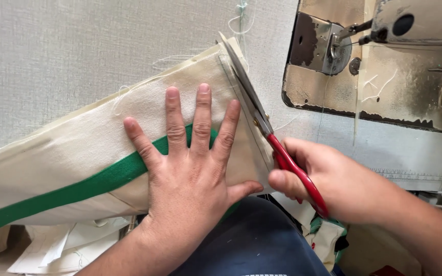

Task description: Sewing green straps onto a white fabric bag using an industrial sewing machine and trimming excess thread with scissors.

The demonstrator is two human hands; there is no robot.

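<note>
Left hand (190, 168) lies flat, fingers spread wide; right hand (328, 176) curled in a closed grip.

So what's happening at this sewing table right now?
A person is trimming cloth with scissors. The left hand lies flat, fingers spread, on a cream cloth piece with a green stripe, pinning it to the table. The right hand holds red-handled scissors, whose blades run along the cloth's right edge, next to a stitched line. A sewing machine sits at the upper right, and loose threads lie on the tabletop.
</note>
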